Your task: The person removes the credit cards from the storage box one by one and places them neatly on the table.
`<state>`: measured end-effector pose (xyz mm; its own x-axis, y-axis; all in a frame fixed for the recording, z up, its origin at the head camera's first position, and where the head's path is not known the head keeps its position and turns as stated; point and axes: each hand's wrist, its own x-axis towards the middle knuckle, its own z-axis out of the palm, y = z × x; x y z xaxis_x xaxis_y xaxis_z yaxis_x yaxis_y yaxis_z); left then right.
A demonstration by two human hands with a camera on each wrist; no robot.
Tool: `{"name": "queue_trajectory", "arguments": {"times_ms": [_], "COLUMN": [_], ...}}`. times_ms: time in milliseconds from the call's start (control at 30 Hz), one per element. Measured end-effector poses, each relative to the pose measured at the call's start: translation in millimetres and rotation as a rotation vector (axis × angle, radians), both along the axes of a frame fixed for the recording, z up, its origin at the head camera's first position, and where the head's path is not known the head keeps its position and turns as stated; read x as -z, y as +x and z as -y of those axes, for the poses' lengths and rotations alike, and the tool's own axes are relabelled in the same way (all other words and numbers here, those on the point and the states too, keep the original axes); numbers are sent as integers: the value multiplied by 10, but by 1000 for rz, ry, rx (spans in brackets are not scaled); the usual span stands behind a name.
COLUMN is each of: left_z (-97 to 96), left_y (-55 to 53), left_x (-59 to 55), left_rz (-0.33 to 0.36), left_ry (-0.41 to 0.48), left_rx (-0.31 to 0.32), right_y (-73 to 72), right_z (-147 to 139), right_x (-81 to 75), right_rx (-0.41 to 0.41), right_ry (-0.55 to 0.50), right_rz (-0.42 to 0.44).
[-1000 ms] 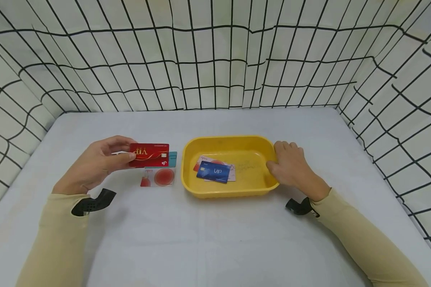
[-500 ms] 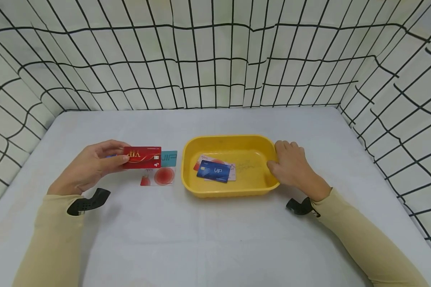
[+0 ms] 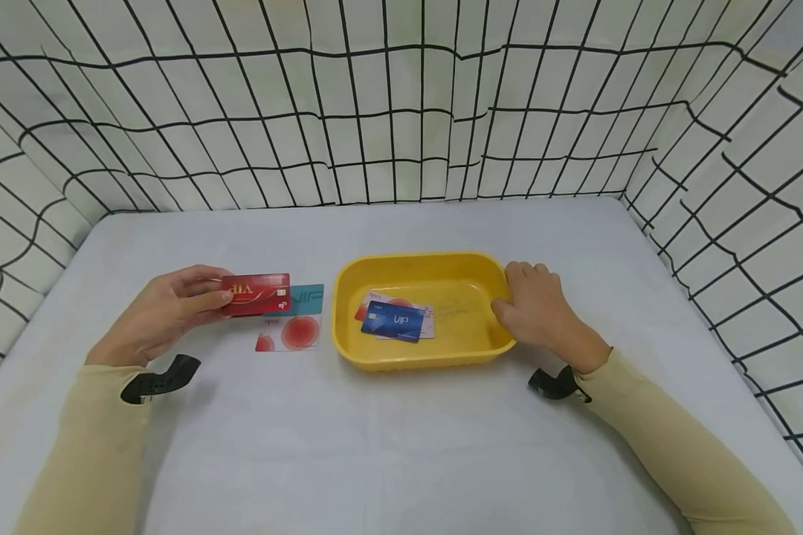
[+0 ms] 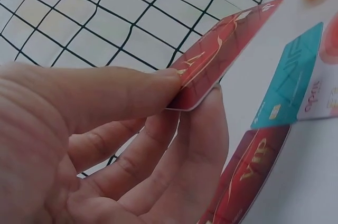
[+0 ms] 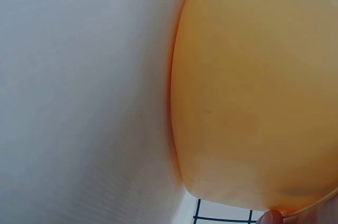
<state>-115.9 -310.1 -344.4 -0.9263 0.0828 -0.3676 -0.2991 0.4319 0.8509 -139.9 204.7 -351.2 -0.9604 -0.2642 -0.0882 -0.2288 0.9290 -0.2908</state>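
My left hand pinches a red VIP card by its left end, thumb on the printed face and fingers behind. In the left wrist view this card is tilted up over the table, and a second red VIP card lies below, beside the teal VIP card. A white card with a red round print lies in front of the teal one. My right hand grips the right end of a yellow tray, thumb over the rim. Inside it, a blue VIP card overlaps a pale printed card.
A white cloth covers the table. Black wire mesh before pale panels encloses the back and both sides. The tray stands just right of the loose cards.
My left hand has drawn left with the red card, so more of the teal card shows. The right hand keeps its grip and the tray stays in place.
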Motion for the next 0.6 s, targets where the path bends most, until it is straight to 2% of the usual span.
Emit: {"name": "queue_trajectory", "arguments": {"times_ms": [200, 433, 600], "left_z": [123, 259, 323], "left_y": [55, 127, 158], "left_x": [35, 94, 124], "left_rz": [21, 37, 46], "left_ry": [-74, -35, -42], "left_rx": [16, 15, 26], "right_y": [4, 8, 11], "right_z": [3, 5, 6], "right_x": [-13, -27, -22], "right_rx": [6, 3, 6], "right_ry": [2, 0, -1], "right_rz": [1, 5, 11]}}
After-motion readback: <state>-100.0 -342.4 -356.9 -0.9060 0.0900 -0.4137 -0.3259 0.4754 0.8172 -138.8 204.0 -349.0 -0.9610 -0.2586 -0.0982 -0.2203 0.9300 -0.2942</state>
